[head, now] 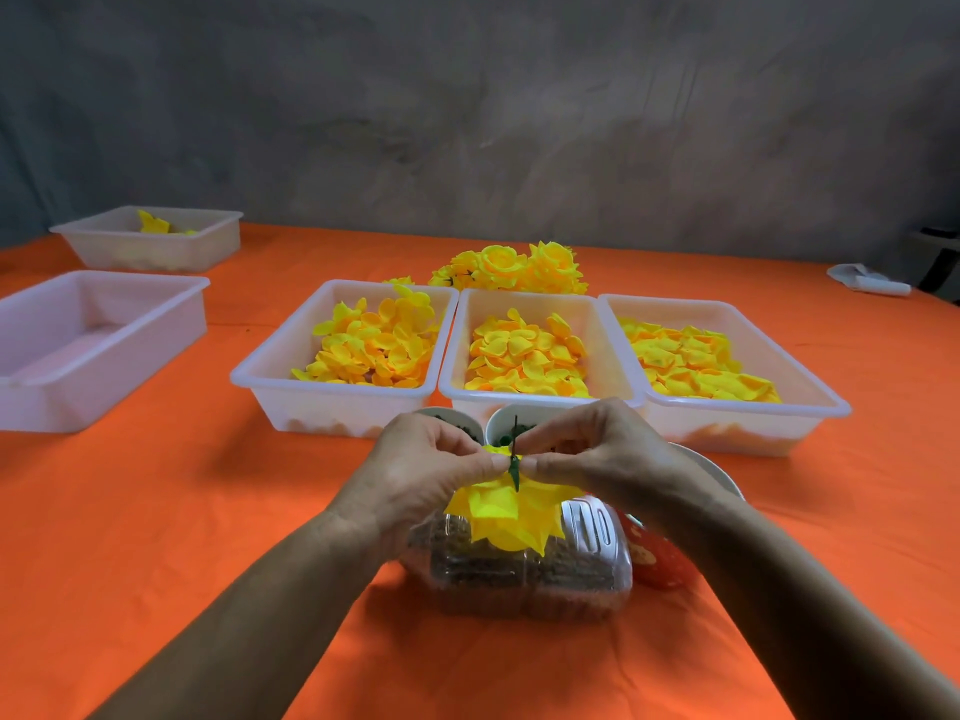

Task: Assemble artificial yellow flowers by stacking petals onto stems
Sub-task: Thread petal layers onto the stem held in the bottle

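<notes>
Left hand (415, 472) and right hand (587, 449) pinch green stem (515, 459) above orange table (156, 511)

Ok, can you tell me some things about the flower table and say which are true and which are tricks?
1. Both hands, left hand and right hand, pinch the green stem. True.
2. The tablecloth is blue. False: it is orange.
3. Three bins side by side hold yellow petals. True.
4. The near-left bin is full of petals. False: no petals show in it.
5. Finished flowers lie behind the bins. True.
</notes>
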`<state>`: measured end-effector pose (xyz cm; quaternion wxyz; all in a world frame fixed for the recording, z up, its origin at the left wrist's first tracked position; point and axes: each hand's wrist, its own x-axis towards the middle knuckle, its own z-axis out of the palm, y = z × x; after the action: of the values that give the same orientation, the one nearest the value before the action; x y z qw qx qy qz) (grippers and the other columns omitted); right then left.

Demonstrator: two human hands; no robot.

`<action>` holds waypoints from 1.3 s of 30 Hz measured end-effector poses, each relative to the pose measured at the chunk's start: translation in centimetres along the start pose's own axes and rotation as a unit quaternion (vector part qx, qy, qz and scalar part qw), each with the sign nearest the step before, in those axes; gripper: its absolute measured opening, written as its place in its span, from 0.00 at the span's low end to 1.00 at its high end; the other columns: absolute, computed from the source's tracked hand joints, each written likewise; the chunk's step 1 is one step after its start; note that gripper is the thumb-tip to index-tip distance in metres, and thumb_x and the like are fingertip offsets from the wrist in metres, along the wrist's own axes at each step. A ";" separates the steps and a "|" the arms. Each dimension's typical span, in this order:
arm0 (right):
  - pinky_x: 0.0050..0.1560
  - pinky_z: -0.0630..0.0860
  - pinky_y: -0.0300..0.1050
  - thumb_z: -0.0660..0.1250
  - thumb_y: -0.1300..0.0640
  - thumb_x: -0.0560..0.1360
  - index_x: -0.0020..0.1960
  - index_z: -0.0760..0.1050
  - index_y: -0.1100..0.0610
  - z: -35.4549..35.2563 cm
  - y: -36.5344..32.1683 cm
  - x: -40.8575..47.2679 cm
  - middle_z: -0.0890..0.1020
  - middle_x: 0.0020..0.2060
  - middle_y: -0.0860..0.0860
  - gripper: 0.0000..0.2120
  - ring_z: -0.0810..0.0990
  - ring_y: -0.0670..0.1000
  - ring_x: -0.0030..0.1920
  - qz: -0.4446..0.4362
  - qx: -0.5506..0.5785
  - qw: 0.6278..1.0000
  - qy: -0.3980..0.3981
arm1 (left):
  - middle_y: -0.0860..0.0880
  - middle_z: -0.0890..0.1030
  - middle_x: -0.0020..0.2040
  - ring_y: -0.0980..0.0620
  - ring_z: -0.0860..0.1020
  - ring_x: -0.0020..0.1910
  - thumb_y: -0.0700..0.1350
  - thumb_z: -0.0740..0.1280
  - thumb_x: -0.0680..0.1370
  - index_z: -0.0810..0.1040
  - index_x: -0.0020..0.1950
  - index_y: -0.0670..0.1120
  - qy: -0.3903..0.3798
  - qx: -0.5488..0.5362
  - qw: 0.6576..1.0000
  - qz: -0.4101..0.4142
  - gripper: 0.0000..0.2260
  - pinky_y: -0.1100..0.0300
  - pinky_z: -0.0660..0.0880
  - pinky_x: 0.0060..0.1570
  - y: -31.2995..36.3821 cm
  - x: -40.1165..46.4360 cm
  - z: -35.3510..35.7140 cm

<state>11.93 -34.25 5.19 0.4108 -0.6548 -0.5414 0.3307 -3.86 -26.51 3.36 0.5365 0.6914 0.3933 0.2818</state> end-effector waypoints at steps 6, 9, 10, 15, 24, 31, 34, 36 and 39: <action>0.36 0.74 0.41 0.77 0.56 0.66 0.34 0.82 0.47 0.3 0.5 0.3 0.82 0.29 0.43 0.07 0.77 0.40 0.31 -0.015 -0.060 0.997 0.046 | 0.55 0.79 0.32 0.66 0.76 0.29 0.39 0.76 0.68 0.80 0.23 0.48 0.008 -0.021 0.999 -0.023 0.14 0.76 0.68 0.27 0.1 0.2 0.3; 0.34 0.73 0.40 0.75 0.53 0.68 0.34 0.82 0.50 0.3 0.5 0.2 0.81 0.28 0.43 0.05 0.77 0.40 0.31 -0.012 -0.103 0.993 0.047 | 0.53 0.79 0.35 0.60 0.76 0.35 0.37 0.74 0.69 0.79 0.27 0.47 0.005 -0.031 0.999 -0.040 0.13 0.77 0.67 0.26 0.2 0.3 0.5; 0.34 0.72 0.39 0.75 0.52 0.68 0.33 0.82 0.51 0.3 0.5 0.2 0.80 0.26 0.44 0.06 0.75 0.41 0.30 -0.010 -0.116 0.992 0.052 | 0.51 0.79 0.37 0.59 0.75 0.37 0.35 0.73 0.70 0.79 0.29 0.45 0.003 -0.037 0.998 -0.046 0.11 0.78 0.66 0.26 0.3 0.3 0.6; 0.34 0.66 0.42 0.74 0.55 0.69 0.31 0.80 0.56 0.3 0.3 0.2 0.74 0.25 0.48 0.09 0.70 0.45 0.30 0.033 -0.056 0.997 0.048 | 0.44 0.77 0.41 0.55 0.73 0.36 0.31 0.71 0.70 0.78 0.33 0.38 0.006 -0.043 0.997 -0.061 0.06 0.76 0.66 0.26 0.5 0.5 1.0; 0.46 0.70 0.44 0.76 0.60 0.66 0.33 0.79 0.57 0.7 0.2 0.8 0.82 0.53 0.61 0.07 0.77 0.56 0.60 0.147 0.039 0.987 0.048 | 0.46 0.74 0.45 0.51 0.70 0.43 0.34 0.71 0.69 0.80 0.38 0.35 0.009 0.015 0.998 -0.052 0.02 0.60 0.64 0.37 1.1 0.6 1.0; 0.38 0.64 0.42 0.75 0.60 0.67 0.25 0.76 0.56 0.8 -0.3 1.1 0.82 0.53 0.61 0.14 0.78 0.57 0.57 0.137 -0.022 0.988 0.060 | 0.45 0.81 0.49 0.49 0.75 0.51 0.36 0.72 0.67 0.77 0.26 0.45 0.011 0.080 0.996 -0.040 0.10 0.45 0.73 0.58 1.6 0.4 1.1; 0.36 0.63 0.42 0.75 0.60 0.67 0.27 0.76 0.56 0.7 -0.4 1.1 0.82 0.50 0.62 0.13 0.79 0.54 0.46 0.135 -0.032 0.989 0.055 | 0.49 0.82 0.47 0.45 0.77 0.56 0.34 0.71 0.69 0.77 0.28 0.43 0.020 0.093 0.995 -0.032 0.11 0.46 0.73 0.57 1.2 0.6 1.1; 0.36 0.63 0.42 0.75 0.61 0.67 0.28 0.77 0.56 0.5 -0.6 0.9 0.83 0.41 0.59 0.11 0.77 0.52 0.40 0.133 -0.033 0.989 0.051 | 0.48 0.81 0.46 0.46 0.76 0.53 0.34 0.71 0.69 0.79 0.30 0.41 0.023 0.083 0.995 -0.040 0.08 0.49 0.73 0.55 1.2 0.7 1.1; 0.32 0.62 0.41 0.74 0.62 0.68 0.27 0.77 0.56 0.6 -1.0 0.6 0.77 0.28 0.54 0.12 0.69 0.49 0.32 0.129 -0.039 0.990 0.047 | 0.46 0.75 0.45 0.50 0.71 0.46 0.34 0.71 0.70 0.80 0.40 0.31 0.004 0.058 0.997 -0.051 0.05 0.57 0.67 0.46 1.2 0.8 0.9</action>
<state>11.12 -33.47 5.84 0.3641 -0.7494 -0.4446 0.3287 -2.39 -26.44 4.22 0.5076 0.6994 0.4460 0.2329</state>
